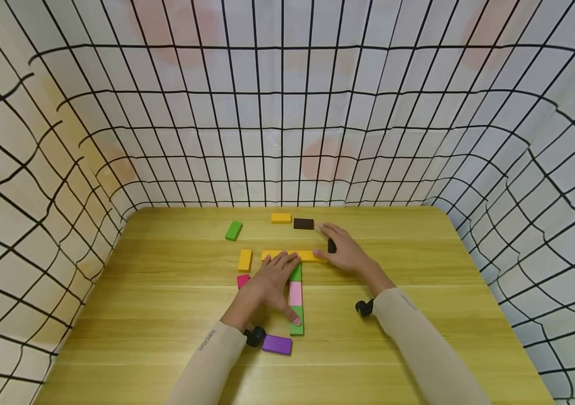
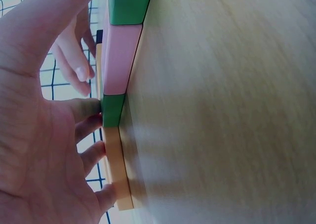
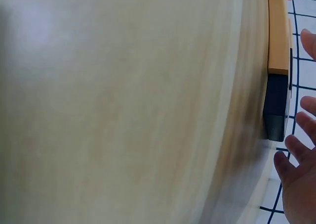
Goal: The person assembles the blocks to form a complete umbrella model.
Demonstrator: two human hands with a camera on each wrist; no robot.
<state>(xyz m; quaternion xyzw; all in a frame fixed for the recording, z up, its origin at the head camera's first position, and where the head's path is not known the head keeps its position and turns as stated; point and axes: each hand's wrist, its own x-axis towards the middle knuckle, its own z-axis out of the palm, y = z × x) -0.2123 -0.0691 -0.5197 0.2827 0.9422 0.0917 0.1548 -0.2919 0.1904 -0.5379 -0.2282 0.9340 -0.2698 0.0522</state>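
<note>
At frame centre the left hand (image 1: 271, 279) lies flat, grip open, steadying the yellow bar (image 1: 312, 256) atop the green-pink column (image 1: 295, 301), while the right hand (image 1: 345, 250) (grip open too) should nudge the black block (image 1: 331, 246) gently flush.

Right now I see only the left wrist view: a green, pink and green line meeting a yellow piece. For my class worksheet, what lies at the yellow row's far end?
Observer: A black block butts against the end of the yellow row, by the right hand, whose fingers lie straight.
Operator: Any loose pieces beyond it?
Observer: Yes, a yellow block and a dark brown block lie next to each other near the far edge of the table.
Operator: And near the left wrist?
Observer: A purple block lies flat beside it.
</note>
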